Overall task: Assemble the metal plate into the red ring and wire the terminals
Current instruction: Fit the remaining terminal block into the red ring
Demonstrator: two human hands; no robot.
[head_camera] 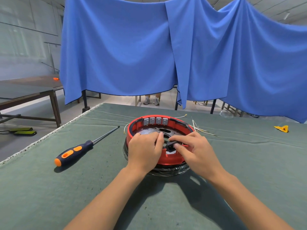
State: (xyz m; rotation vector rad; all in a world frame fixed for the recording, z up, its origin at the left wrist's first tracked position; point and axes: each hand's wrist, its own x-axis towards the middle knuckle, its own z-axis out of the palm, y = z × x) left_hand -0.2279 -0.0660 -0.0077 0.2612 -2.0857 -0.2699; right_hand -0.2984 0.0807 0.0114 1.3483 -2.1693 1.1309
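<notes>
We see the red ring (167, 159) at the middle of the counter (103, 188), seated on a black base (167, 170), with the perforated metal plate (152, 130) lying inside it and four grey terminals (155, 121) lined along its far inner wall. Our left hand (144, 149) rests over the ring's near left rim, fingers curled, thumb and forefinger meeting above the plate; whether they pinch anything we cannot tell. Our right hand (196, 147) comes in from the right and pinches a small black part (172, 144) between thumb and fingers, just above the ring's near side. Thin wires (199, 129) lie loose on the green cloth just right of the ring, another wire (181, 116) at its far edge and one (125, 128) at its left. A screwdriver (78, 149) with a dark blue and orange handle lies to the left, shaft pointing toward the ring. A small yellow piece (282, 128) sits far right. Blue curtains (166, 47) hang beyond the counter.
</notes>
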